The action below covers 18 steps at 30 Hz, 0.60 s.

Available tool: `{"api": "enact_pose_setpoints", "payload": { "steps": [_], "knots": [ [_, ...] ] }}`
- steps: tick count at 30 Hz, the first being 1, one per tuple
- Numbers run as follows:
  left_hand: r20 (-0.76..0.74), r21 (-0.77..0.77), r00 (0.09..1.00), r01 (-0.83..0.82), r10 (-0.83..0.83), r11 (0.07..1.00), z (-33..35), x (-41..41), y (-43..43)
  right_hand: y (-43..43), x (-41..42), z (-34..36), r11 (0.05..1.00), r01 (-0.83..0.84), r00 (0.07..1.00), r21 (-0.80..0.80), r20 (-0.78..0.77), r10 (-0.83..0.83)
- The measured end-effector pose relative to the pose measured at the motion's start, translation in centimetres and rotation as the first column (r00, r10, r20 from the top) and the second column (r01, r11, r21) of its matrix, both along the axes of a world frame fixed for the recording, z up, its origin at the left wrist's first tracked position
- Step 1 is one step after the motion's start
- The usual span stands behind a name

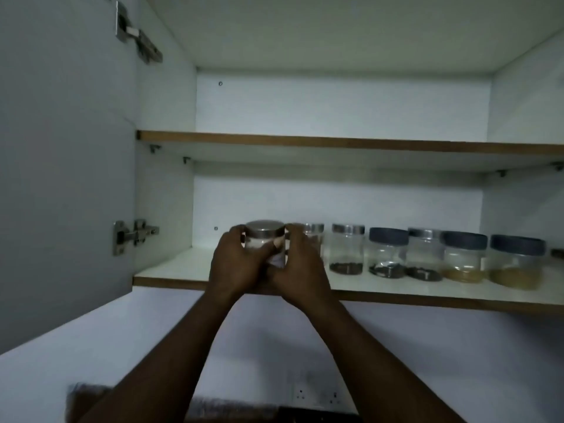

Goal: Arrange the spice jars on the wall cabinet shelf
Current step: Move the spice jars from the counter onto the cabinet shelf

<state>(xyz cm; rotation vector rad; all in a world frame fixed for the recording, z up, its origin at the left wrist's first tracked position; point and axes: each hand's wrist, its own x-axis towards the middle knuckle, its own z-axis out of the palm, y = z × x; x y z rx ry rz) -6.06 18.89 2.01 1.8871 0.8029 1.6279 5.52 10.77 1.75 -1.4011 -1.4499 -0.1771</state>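
Both hands reach up into an open wall cabinet, the left hand [236,264] and right hand [300,264] wrapped from either side around a clear, steel-lidded spice jar [265,239] at the left end of a row of jars [427,254] on the lower shelf [171,274]. The held jar sits near the shelf's front edge, right beside the next jar [314,236]. Pushed right, it could knock that neighbour; a loosened grip could tip it off the edge.
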Motion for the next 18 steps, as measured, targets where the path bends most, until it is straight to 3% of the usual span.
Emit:
{"api": "enact_pose_setpoints", "payload": {
  "steps": [5,11,14,18],
  "knots": [
    [-0.157,-0.032,0.984,-0.095,0.089,0.995,-0.2,1.9,2.9,3.3,2.1,0.4,0.972,0.217,0.973,-0.095,0.097,-0.207],
    [-0.357,0.160,0.846,-0.363,0.397,0.918,-1.4,3.8,4.7,5.0,2.6,-0.5,0.929,0.370,0.913,-0.024,0.196,-0.359],
    [-0.357,0.186,0.821,-0.404,0.445,0.895,-1.7,4.1,5.2,5.6,2.7,-0.4,0.925,0.376,0.914,-0.051,0.184,-0.361],
    [-0.298,0.200,0.870,-0.345,0.392,0.917,-1.6,3.7,4.1,5.0,2.8,-0.1,0.951,0.308,0.935,-0.036,0.194,-0.296]
  ]
}}
